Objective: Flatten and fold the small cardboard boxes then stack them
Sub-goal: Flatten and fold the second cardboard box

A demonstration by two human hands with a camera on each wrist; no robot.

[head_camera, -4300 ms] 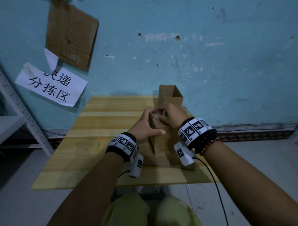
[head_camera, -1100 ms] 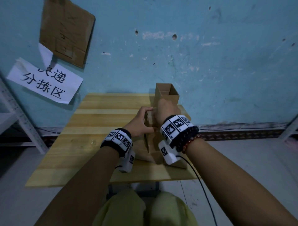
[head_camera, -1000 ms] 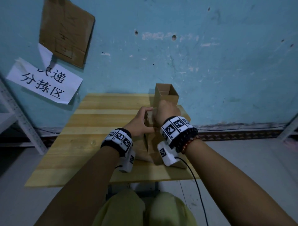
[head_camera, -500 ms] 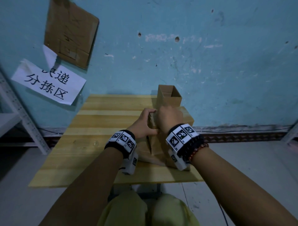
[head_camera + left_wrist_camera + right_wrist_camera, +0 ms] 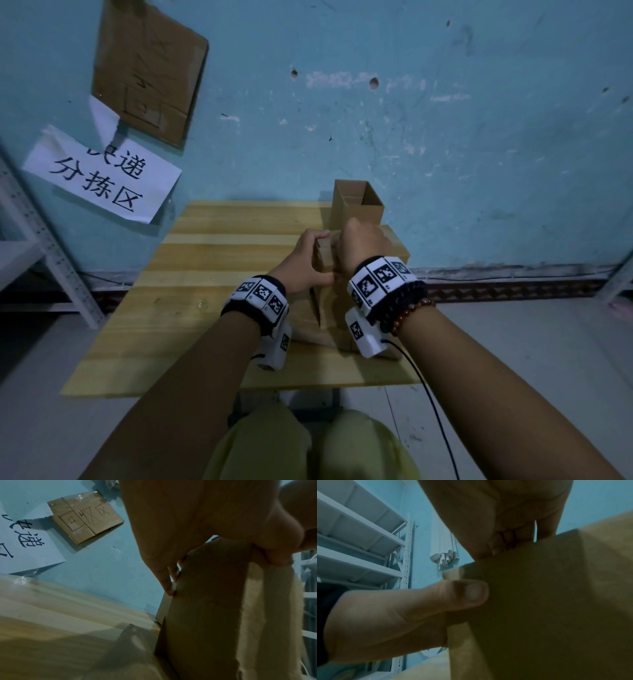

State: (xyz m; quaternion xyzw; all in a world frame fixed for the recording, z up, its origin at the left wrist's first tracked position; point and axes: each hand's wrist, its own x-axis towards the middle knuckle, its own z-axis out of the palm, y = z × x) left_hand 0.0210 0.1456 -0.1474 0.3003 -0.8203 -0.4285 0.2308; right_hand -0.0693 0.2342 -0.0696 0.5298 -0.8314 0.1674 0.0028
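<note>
From the head view: both hands closed around the top of a small cardboard box (image 5: 323, 274) standing upright on the near right part of the wooden table (image 5: 212, 260). Left hand (image 5: 303, 260) curled round the box's left upper corner, thumb along the near face; right hand (image 5: 363, 245) clamped over the top from the right, knuckles up. Behind them, a second box (image 5: 356, 205) standing open-topped against the wall, with flat cardboard (image 5: 394, 240) lying beside it on the table, partly hidden by the right hand.

From the left wrist view only: fingertips (image 5: 169, 588) pressed on the far edge of a plain brown panel (image 5: 205, 601), and a strip of pale tape down the side of it. From the right wrist view only: left thumb (image 5: 467, 595) flat on the shaded box face, right fingers (image 5: 505, 543) hooked over the top edge; white metal shelving (image 5: 368, 540) behind.

Box plain kraft brown, unprinted, narrowed at the top, walls pushed close together.

On the blue wall, a white paper sign (image 5: 102, 178) reading "分拣区" below a partly covered line ending "递". Above it a cardboard sheet (image 5: 150, 68) with hand-drawn characters, "回收区" as read in the left wrist view.
</note>
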